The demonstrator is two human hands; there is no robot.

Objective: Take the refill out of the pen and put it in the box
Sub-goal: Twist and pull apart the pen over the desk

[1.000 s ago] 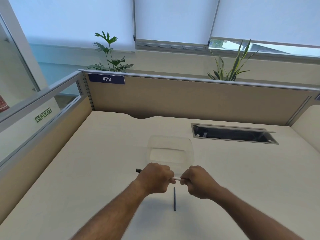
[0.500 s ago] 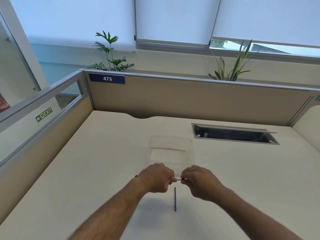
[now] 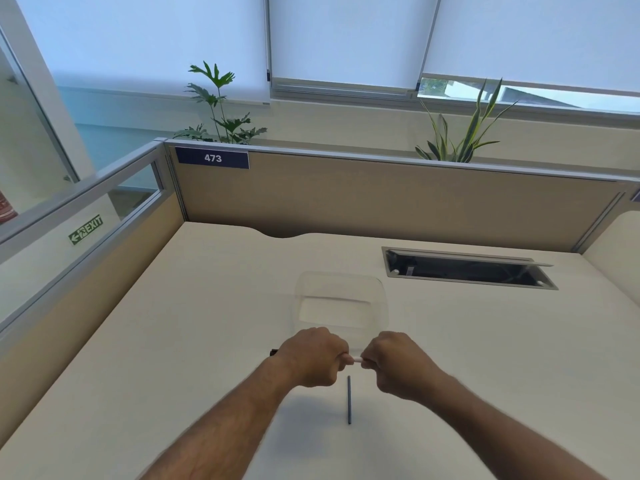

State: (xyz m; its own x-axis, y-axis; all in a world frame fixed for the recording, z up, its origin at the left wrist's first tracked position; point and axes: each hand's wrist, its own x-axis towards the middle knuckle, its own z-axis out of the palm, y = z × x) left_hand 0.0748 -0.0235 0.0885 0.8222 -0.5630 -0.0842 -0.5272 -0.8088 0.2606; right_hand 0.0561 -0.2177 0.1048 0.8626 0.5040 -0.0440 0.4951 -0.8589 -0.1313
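Observation:
My left hand (image 3: 311,356) and my right hand (image 3: 398,368) both grip one pen (image 3: 356,358) held level above the desk. Only a short white piece of it shows between the fists, and a dark tip sticks out left of the left fist. A clear plastic box (image 3: 341,303) stands open on the desk just beyond the hands. A thin dark blue stick (image 3: 349,400), which may be a refill, lies on the desk below the hands, pointing toward me.
The cream desk (image 3: 173,341) is walled by beige partitions at the back and left. An open cable hatch (image 3: 467,268) is sunk into the desk at the back right. Two plants stand behind the back partition.
The two hands have closed in on each other, so less of the white pen shows between them. The dark tip left of the left fist sticks out less.

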